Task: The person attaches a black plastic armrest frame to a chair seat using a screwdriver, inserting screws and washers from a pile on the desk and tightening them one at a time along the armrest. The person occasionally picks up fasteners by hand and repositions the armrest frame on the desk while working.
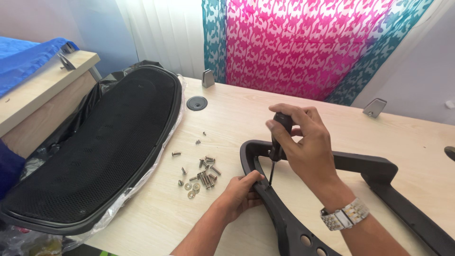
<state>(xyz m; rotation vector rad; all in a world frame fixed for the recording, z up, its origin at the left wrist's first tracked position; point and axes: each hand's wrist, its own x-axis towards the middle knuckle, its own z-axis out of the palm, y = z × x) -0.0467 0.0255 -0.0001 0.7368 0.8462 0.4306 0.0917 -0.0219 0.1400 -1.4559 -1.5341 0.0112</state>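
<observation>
A black plastic chair frame point(374, 168) lies on the light wooden desk point(227, 114). My right hand point(305, 142) grips a black-handled screwdriver point(277, 142) held upright, its tip pressed down onto the frame's left bar. My left hand point(239, 192) pinches that same bar just beside the tip, steadying it. A silver watch point(343, 215) sits on my right wrist. A loose pile of screws and washers point(201, 175) lies on the desk just left of my left hand.
A black mesh chair back point(99, 142) on clear plastic wrap covers the desk's left side. A round cable grommet point(196, 103) sits behind the screws. A wooden unit with a blue cover point(28, 61) stands at far left. Patterned curtains point(303, 42) hang behind.
</observation>
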